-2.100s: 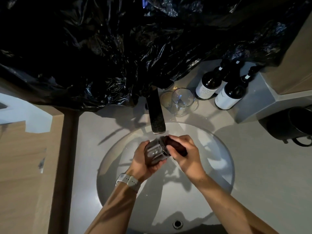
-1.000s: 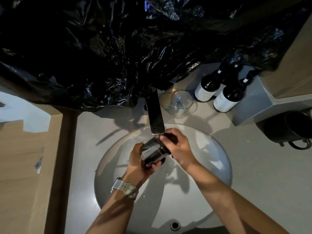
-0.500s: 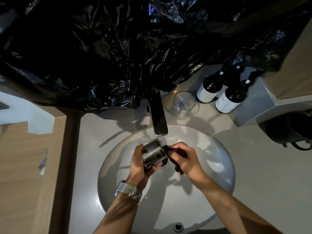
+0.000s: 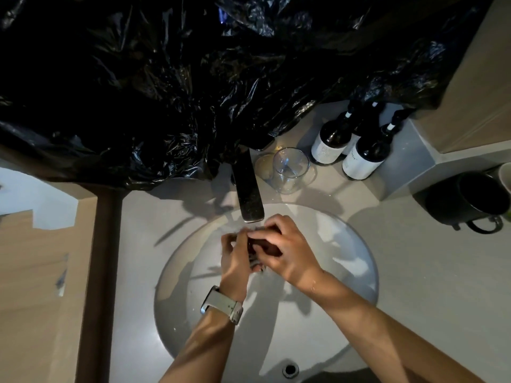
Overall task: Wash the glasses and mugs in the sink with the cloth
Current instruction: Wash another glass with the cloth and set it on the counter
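Left hand: at the centre of the frame over the basin, fingers curled around a glass that is almost wholly hidden between the two hands; a pale watch sits on the wrist.
Right hand: pressed against the left hand from the right, fingers clenched over a dark cloth at the glass.
Glass in hand: only a small, blurred sliver shows; which way it is tilted cannot be told.
Sink: round pale basin filling the lower centre, both forearms reaching in from the bottom edge.
Tap: dark flat spout just above the hands, its end nearly over the knuckles.
Second glass: clear, upright on the counter right of the tap, above the basin rim.
Bottles: dark, with white labels, clustered upper right of that glass.
Black mug: at the right edge, on the counter, well apart from the sink.
Black plastic sheet: crumpled, covering the upper half of the frame.
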Tool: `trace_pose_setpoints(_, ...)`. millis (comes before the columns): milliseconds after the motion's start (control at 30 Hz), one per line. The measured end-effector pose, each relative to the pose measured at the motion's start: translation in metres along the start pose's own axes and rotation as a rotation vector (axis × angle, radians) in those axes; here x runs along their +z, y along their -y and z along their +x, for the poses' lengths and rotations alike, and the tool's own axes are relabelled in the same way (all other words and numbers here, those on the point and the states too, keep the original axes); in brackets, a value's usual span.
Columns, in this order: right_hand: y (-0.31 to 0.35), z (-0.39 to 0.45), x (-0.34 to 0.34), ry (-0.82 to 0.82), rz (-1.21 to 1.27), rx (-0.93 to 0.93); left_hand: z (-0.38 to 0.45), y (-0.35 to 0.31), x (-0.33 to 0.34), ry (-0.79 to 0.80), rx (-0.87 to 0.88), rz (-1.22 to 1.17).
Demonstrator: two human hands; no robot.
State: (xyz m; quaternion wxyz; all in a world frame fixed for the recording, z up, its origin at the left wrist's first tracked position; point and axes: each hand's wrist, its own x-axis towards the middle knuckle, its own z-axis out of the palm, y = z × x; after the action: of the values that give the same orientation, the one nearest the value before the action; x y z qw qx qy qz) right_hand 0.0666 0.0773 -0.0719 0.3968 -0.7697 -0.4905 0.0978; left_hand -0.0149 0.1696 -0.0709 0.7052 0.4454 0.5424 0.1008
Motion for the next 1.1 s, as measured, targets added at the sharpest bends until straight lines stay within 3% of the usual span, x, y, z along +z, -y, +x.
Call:
trace_pose_setpoints(133, -0.004, 0.019, 0.005, -0.016, 0.152, 0.189, 0.006, 0.002, -0.013, -0.035, 0.055, 0.027)
trace_pose_setpoints(300, 0.007, -0.009, 0.009, 0.047, 0.176, 0.099, 0.005, 0.005, -0.018, 0.019, 0.038, -0.034)
trace_pose_setpoints(467, 0.009, 0.020, 0.009, -0.156, 0.515, 0.537, 0.004, 0.003, -0.017, 0.053, 0.015, -0.028)
trace_pose_setpoints(567, 0.008, 0.019, 0.002, -0.164, 0.758, 0.783, 0.001, 0.009, -0.025, 0.064, 0.207, 0.083)
trace_pose_setpoints(633, 0.001, 0.016, -0.005, -0.122, 1.042, 0.978, 0.002, 0.014, -0.031, 0.098, 0.365, 0.232)
trace_pose_setpoints(700, -0.006, 0.012, -0.012, 0.033, 1.286, 1.105, 0.007, 0.015, -0.037, 0.127, 0.466, 0.374)
trace_pose_setpoints(800, -0.014, 0.010, -0.015, 0.249, 1.423, 1.112, 0.020, 0.008, -0.041, 0.157, 0.593, 0.550)
trace_pose_setpoints(867, -0.016, 0.009, -0.014, 0.308, 1.476, 1.101, 0.024, 0.000, -0.041, 0.183, 0.673, 0.717)
trace_pose_setpoints(1000, -0.017, 0.005, -0.008, 0.161, 1.524, 1.165, 0.024, -0.004, -0.035, 0.202, 0.697, 0.853)
trace_pose_setpoints(1100, -0.014, -0.002, -0.005, 0.065, 1.520, 1.194, 0.022, 0.003, -0.033, 0.131, 0.625, 0.662)
